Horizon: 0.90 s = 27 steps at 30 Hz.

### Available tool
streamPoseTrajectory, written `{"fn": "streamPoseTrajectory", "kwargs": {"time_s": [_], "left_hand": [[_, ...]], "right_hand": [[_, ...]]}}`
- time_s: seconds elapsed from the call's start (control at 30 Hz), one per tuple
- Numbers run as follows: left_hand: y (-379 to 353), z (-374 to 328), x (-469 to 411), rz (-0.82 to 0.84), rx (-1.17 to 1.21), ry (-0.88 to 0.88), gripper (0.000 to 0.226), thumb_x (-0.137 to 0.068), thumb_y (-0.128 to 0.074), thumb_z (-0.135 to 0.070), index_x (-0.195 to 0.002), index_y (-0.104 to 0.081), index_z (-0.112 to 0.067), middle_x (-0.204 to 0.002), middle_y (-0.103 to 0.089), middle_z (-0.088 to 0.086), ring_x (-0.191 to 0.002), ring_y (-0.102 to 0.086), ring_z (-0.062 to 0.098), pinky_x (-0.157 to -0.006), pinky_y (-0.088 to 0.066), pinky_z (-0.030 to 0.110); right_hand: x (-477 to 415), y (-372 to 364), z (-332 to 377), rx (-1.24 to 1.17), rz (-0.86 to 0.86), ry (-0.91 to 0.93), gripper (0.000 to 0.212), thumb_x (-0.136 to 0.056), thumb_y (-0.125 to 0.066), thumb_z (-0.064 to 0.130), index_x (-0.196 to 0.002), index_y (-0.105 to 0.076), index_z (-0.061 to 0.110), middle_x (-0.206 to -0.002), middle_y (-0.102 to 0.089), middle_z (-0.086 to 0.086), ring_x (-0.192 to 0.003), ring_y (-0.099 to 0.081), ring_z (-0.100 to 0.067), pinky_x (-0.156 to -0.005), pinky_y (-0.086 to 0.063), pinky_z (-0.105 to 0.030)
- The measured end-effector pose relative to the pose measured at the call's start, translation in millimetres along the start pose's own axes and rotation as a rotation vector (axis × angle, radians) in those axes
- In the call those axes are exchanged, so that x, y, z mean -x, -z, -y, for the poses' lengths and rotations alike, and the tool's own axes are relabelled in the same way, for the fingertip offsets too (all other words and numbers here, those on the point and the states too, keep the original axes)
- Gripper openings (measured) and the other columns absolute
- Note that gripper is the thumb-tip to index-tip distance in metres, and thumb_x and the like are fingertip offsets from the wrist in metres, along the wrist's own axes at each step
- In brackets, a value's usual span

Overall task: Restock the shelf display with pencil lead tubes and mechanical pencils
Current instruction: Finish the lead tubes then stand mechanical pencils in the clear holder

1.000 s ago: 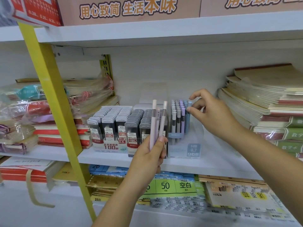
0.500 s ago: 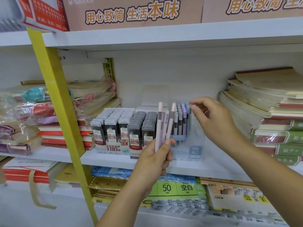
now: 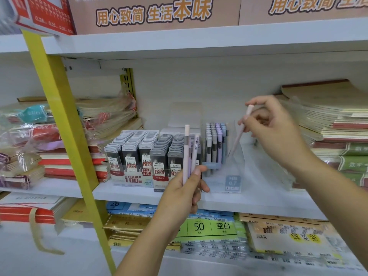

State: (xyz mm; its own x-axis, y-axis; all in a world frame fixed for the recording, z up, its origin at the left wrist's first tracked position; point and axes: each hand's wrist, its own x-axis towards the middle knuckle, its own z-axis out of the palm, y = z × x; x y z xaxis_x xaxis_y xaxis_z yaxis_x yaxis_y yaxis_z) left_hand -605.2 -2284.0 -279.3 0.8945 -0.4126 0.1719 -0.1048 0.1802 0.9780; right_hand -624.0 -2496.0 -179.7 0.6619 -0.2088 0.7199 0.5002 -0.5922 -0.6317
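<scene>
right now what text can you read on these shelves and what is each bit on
"用心致简 生活本味": cardboard box above.
"HB 0.5" and "100": front of the lead tube tray.
"HB 0.7": label on the clear mechanical pencil box.
"50", "空白": green pack below the pencil box.
"26": blue pack left of it.
Too small or blurred: the lead tube labels and the lower-right packets.

lead tubes (image 3: pixel 139 152) left of pencil box (image 3: pixel 233 183); notebooks (image 3: pixel 328 124) right; all on shelf (image 3: pixel 258 201)
</scene>
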Motion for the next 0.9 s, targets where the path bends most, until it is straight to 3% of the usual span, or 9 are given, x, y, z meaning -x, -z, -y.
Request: {"fn": "streamPoseTrajectory", "kwargs": {"time_s": [0.13,0.2,0.37,0.43,0.57,0.7,0.9], "left_hand": [[-0.7,2.4,-1.8,-0.007,-0.009,0.002,0.022,-0.104,-0.049,-0.034,-0.113,-0.068,-0.031,-0.07,-0.065,-0.006,-0.05,-0.04,0.005,-0.043,-0.032,0.019],[-1.3,3.4,-2.1,0.0,-0.014,0.0,0.022,-0.104,-0.048,-0.034,-0.113,-0.068,-0.031,-0.07,-0.065,-0.006,-0.05,-0.041,0.004,-0.044,-0.032,0.019],[0.2,4.9,-3.2,0.002,-0.008,0.002,0.021,-0.104,-0.049,-0.035,-0.111,-0.068,-0.034,-0.07,-0.065,-0.007,-0.05,-0.041,0.004,-0.044,-0.033,0.019],[1.5,5.1,-4.5,-0.001,0.003,0.009,0.021,-0.103,-0.049,-0.036,-0.109,-0.07,-0.036,-0.07,-0.065,-0.006,-0.05,-0.041,0.004,-0.044,-0.033,0.019],[3.2,6.2,-5.7,0.0,0.01,0.003,0.023,-0.103,-0.05,-0.036,-0.103,-0.072,-0.039,-0.07,-0.065,-0.006,-0.05,-0.041,0.004,-0.044,-0.033,0.019],[3.1,7.4,-5.8,0.004,0.008,-0.003,0.022,-0.104,-0.049,-0.034,-0.108,-0.07,-0.036,-0.07,-0.064,-0.006,-0.05,-0.041,0.005,-0.044,-0.033,0.019],[3.8,5.8,-6.1,0.011,0.021,0.002,0.022,-0.103,-0.049,-0.034,-0.108,-0.071,-0.034,-0.069,-0.063,-0.006,-0.049,-0.039,0.006,-0.044,-0.032,0.019]], "right_hand": [[3.7,-7.8,-19.7,0.312,0.096,0.055,0.02,-0.093,-0.062,0.022,-0.104,-0.052,0.036,-0.08,-0.065,0.015,-0.077,-0.059,0.005,-0.063,-0.042,-0.01],[2.0,-9.9,-28.0,0.386,0.111,0.089,0.019,-0.094,-0.061,0.023,-0.105,-0.052,0.035,-0.084,-0.064,0.014,-0.075,-0.055,0.009,-0.062,-0.037,-0.008],[-7.4,-15.8,-43.5,0.439,0.142,0.09,0.016,-0.094,-0.061,0.023,-0.104,-0.053,0.032,-0.088,-0.067,0.004,-0.076,-0.056,-0.007,-0.066,-0.038,-0.026],[-8.5,-16.4,-46.2,0.445,0.162,0.086,0.018,-0.093,-0.061,0.024,-0.101,-0.051,0.037,-0.088,-0.067,0.006,-0.079,-0.058,-0.011,-0.066,-0.039,-0.026],[-11.7,-16.5,-46.2,0.468,0.163,0.076,0.025,-0.093,-0.062,0.025,-0.1,-0.045,0.041,-0.084,-0.066,0.01,-0.077,-0.057,0.001,-0.061,-0.036,-0.013],[-14.9,-19.7,-47.3,0.472,0.149,0.065,0.03,-0.092,-0.063,0.025,-0.099,-0.04,0.043,-0.079,-0.065,0.012,-0.075,-0.058,0.001,-0.06,-0.037,-0.015],[-25.2,-24.2,-57.2,0.625,0.093,0.122,0.015,-0.087,-0.069,0.026,-0.1,-0.061,0.027,-0.091,-0.052,0.009,-0.085,-0.047,-0.013,-0.064,-0.032,-0.026]]}}
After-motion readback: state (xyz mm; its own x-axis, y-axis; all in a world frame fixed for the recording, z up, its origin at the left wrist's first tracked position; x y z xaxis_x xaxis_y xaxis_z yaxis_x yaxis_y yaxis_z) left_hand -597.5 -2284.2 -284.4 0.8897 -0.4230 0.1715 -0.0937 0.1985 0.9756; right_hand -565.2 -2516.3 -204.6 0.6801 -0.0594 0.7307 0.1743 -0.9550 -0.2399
